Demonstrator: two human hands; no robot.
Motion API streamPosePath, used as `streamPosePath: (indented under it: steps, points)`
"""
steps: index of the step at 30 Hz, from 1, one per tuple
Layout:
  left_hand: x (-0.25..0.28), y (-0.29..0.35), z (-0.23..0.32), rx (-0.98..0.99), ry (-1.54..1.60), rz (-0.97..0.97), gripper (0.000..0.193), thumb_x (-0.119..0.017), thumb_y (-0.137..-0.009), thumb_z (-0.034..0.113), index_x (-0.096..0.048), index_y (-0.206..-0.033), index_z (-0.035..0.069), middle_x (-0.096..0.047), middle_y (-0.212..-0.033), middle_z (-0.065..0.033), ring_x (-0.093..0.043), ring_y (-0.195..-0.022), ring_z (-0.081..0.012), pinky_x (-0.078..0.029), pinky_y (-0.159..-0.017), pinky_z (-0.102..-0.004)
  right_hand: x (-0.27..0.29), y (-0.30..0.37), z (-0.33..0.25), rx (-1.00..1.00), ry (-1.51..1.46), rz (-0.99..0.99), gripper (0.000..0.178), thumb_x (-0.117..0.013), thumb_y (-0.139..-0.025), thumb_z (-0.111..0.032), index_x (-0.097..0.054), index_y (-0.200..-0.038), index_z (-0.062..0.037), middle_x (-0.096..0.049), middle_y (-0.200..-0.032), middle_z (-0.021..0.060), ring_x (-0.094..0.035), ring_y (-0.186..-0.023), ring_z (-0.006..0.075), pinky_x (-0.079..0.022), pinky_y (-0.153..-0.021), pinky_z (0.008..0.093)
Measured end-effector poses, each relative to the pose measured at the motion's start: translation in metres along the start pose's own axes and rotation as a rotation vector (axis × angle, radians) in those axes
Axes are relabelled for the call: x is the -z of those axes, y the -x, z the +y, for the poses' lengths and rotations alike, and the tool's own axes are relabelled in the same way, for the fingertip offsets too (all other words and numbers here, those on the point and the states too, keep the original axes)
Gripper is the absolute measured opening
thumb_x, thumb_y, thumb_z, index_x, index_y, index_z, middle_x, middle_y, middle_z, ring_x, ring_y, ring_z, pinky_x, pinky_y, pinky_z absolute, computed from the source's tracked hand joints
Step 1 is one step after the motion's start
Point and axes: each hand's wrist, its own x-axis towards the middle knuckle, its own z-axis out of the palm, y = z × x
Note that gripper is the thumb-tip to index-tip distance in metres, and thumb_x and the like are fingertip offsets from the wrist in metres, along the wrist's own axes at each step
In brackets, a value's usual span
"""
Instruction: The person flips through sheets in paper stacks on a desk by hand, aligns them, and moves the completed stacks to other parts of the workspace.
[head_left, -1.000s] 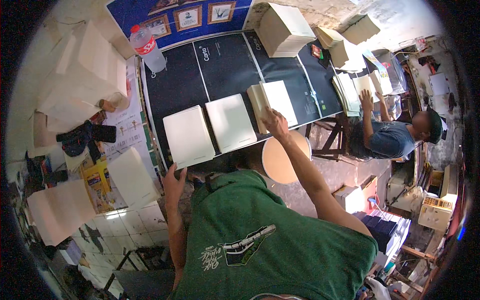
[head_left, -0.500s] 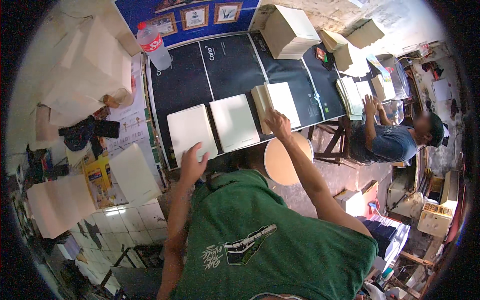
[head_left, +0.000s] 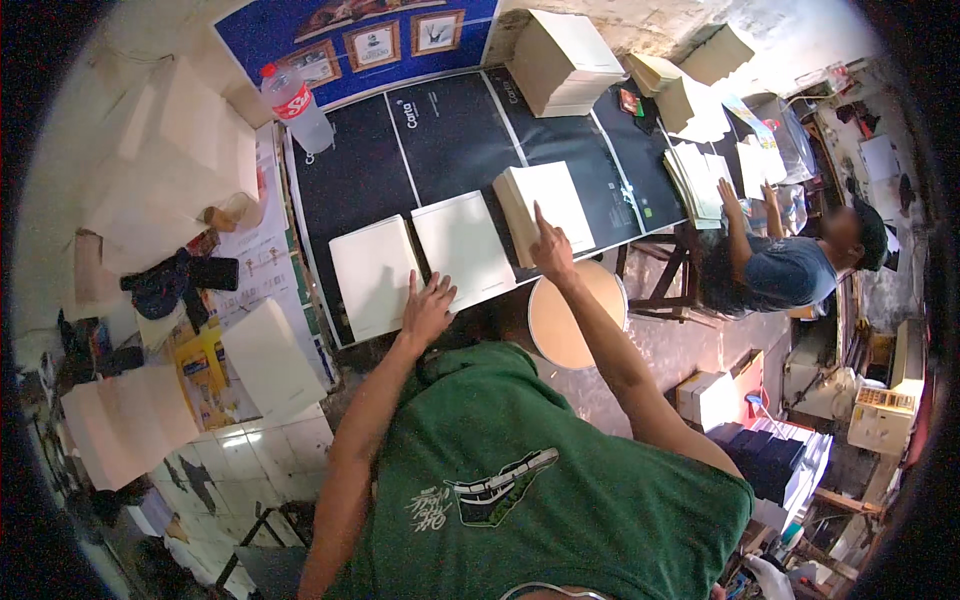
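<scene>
Three piles of cream paper sheets lie in a row along the near edge of the black-covered table. My left hand (head_left: pixel 428 307) is open, its spread fingers touching the near left corner of the middle paper pile (head_left: pixel 465 245). Beside that hand lies the left paper pile (head_left: pixel 374 275). On the taller right paper pile (head_left: pixel 560 195) rests my right hand (head_left: pixel 551 247), the index finger stretched out on the top sheet and the other fingers bent. Neither hand grips anything.
A plastic bottle with a red cap (head_left: pixel 297 110) stands at the table's far left corner. A tall paper stack (head_left: pixel 565 65) sits at the back. To the right, a co-worker (head_left: pixel 775 270) handles other sheets. A round stool (head_left: pixel 578 315) stands below the table edge.
My left hand has moved right, from the left pile to the middle one. The right pile's top sheets, offset before, now lie more evenly on it. The co-worker's hands have moved apart.
</scene>
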Motion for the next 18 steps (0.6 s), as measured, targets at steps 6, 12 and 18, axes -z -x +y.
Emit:
streamPosePath:
  steps: [6, 12, 18]
  points:
    - [0.018, 0.009, 0.004, -0.132, 0.252, 0.260, 0.027, -0.070, -0.086, 0.021, -0.071, -0.111, 0.011, -0.067, -0.123, -0.0038, -0.053, -0.129, -0.0215, -0.023, -0.116, -0.0609, 0.029, 0.020, -0.059, 0.209, -0.019, 0.052, 0.056, -0.058, -0.084, -0.002, -0.047, -0.138, 0.0019, -0.066, -0.097, 0.0197, -0.062, -0.083, 0.0370, -0.052, -0.075, 0.0469]
    - [0.033, 0.005, 0.003, -0.084, 0.405, 0.237, 0.025, -0.072, -0.082, 0.012, -0.072, -0.107, 0.009, -0.068, -0.117, -0.0048, -0.058, -0.121, -0.0220, -0.037, -0.113, -0.0498, -0.023, 0.064, -0.132, 0.232, -0.246, -0.441, 0.061, -0.065, -0.088, -0.022, -0.045, -0.142, -0.0006, -0.061, -0.122, 0.0235, -0.060, -0.101, 0.0415, -0.050, -0.088, 0.0473]
    - [0.056, 0.019, -0.004, -0.075, 0.457, 0.261, 0.036, -0.078, -0.076, 0.016, -0.068, -0.110, 0.011, -0.065, -0.118, -0.0056, -0.055, -0.121, -0.0284, -0.036, -0.112, -0.0491, -0.006, 0.078, -0.081, 0.428, -0.110, -0.241, 0.078, -0.071, -0.075, -0.020, -0.042, -0.147, -0.0101, -0.056, -0.140, 0.0115, -0.056, -0.119, 0.0334, -0.041, -0.104, 0.0502]
